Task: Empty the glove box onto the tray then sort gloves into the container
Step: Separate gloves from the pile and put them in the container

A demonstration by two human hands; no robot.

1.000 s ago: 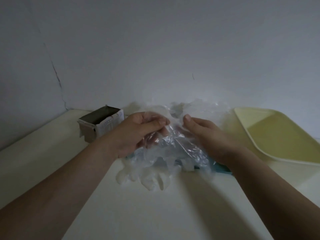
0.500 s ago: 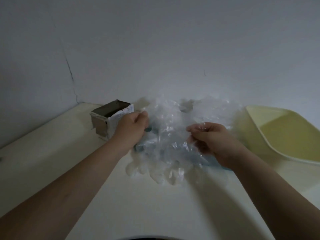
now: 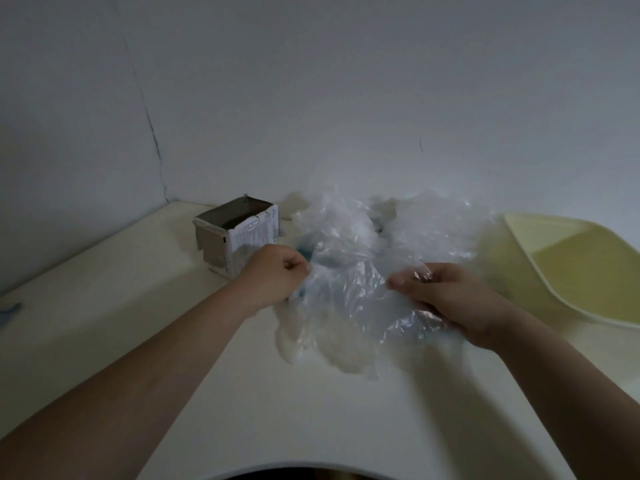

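Observation:
A heap of clear plastic gloves [image 3: 360, 237] lies on the table, over something blue that is mostly hidden. One clear glove [image 3: 349, 292] is stretched between my hands. My left hand [image 3: 277, 275] pinches its left edge with curled fingers. My right hand [image 3: 446, 299] grips its right side, the plastic crumpled under the fingers. Glove fingers hang down onto the table below. The open cardboard glove box [image 3: 235, 237] stands just left of my left hand. The pale yellow tray [image 3: 581, 271] lies to the right, with nothing on its visible part.
The white table [image 3: 311, 410] runs into a corner of grey walls at the back left. A small bluish scrap [image 3: 8, 311] lies at the far left edge. The table's front edge curves at the bottom of the view.
My hands have drawn apart, spreading one clear glove between them. The left hand went from an open reach to a curled pinch near the box.

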